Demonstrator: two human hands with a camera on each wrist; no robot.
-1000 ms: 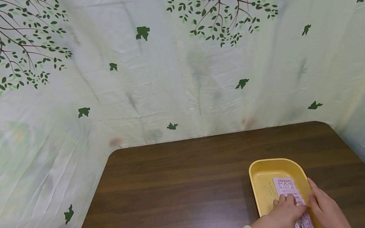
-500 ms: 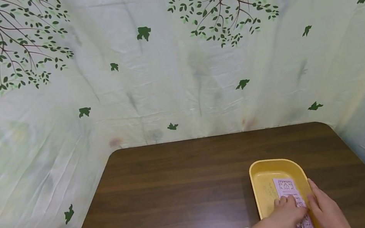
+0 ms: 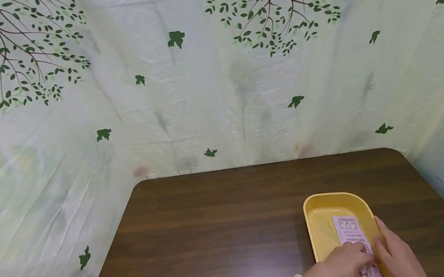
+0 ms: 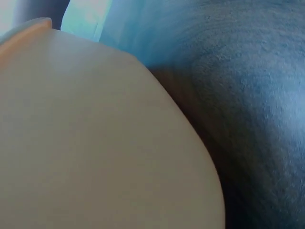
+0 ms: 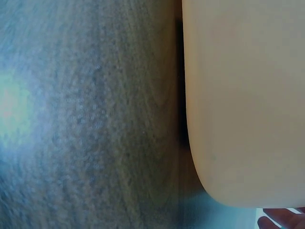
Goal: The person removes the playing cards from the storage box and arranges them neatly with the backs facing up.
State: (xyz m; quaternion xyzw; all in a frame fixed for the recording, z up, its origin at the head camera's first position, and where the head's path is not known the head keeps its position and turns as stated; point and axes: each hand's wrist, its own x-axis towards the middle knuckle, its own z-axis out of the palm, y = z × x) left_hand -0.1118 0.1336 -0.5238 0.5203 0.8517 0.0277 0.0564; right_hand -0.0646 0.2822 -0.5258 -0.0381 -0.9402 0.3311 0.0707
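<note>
A yellow tray point(image 3: 319, 233) lies on the right part of the table, with a lilac printed strip point(image 3: 349, 229) inside it. My left hand point(image 3: 342, 263), coming out of a beige sleeve, reaches over the tray's left rim and lies on the strip. Its fingers bend down over the lower half, and their tips are partly hidden, so I cannot tell whether they pinch it. My right hand point(image 3: 400, 253) holds the tray's right rim, thumb over the edge and fingers along the outside. Both wrist views are mostly filled by a smooth tan surface point(image 4: 105, 133).
The dark brown wooden table point(image 3: 218, 233) stretches left of and beyond the tray. Behind it hangs a pale cloth point(image 3: 237, 122) printed with branches and green birds. In the right wrist view, fingertips point(image 5: 281, 218) show at the lower right corner.
The left hand's fingers have drawn back and bent more, showing more of the strip's upper part. The right hand and tray have stayed in place.
</note>
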